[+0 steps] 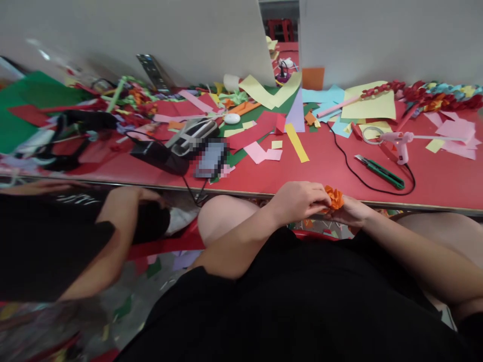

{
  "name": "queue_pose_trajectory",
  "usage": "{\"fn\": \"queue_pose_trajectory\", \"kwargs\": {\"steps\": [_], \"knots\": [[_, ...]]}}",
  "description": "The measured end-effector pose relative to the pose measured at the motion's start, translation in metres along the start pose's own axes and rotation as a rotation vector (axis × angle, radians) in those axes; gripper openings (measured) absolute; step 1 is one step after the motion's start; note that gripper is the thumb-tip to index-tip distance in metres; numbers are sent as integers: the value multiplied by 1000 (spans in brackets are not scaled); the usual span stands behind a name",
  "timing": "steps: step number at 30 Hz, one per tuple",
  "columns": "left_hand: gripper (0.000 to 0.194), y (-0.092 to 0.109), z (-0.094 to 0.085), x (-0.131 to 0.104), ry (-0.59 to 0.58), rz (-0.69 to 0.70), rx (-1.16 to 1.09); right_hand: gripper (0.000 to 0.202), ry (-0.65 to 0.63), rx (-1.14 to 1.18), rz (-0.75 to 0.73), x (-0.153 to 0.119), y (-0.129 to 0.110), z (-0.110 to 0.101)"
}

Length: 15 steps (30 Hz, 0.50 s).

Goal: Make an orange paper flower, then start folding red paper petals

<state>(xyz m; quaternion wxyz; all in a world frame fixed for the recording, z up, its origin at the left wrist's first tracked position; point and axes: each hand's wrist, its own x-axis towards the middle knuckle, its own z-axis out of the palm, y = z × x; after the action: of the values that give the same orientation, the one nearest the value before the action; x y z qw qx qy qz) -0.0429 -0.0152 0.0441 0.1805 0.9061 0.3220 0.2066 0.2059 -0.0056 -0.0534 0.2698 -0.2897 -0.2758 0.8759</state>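
Observation:
A folded orange paper piece is between my two hands at the table's front edge. My left hand pinches its left side with bent fingers. From the right, my right hand holds its lower side, its fingers partly hidden behind the paper. More orange paper hangs just below my right wrist. On the red table beyond my hands lie a yellow paper strip, a green box cutter and a pink glue gun with a black cord.
A phone, a black box and a grey case lie left of centre. Coloured paper and folded chains line the grey partition. At the left sits another person in black. Paper scraps litter the floor.

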Motion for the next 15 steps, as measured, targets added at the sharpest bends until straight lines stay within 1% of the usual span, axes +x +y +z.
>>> {"fn": "queue_pose_trajectory", "kwargs": {"steps": [3,7,13,15], "knots": [[10,2,2,0,-33,-29,65,35,8,21,15,2,2,-3],[11,5,3,-1,-43,-50,80,29,14,52,31,2,5,-1],[13,3,5,0,-10,-95,-17,28,10,102,63,2,4,7],[12,0,5,0,1,-97,-63,31,5,110,71,3,3,7]]}}
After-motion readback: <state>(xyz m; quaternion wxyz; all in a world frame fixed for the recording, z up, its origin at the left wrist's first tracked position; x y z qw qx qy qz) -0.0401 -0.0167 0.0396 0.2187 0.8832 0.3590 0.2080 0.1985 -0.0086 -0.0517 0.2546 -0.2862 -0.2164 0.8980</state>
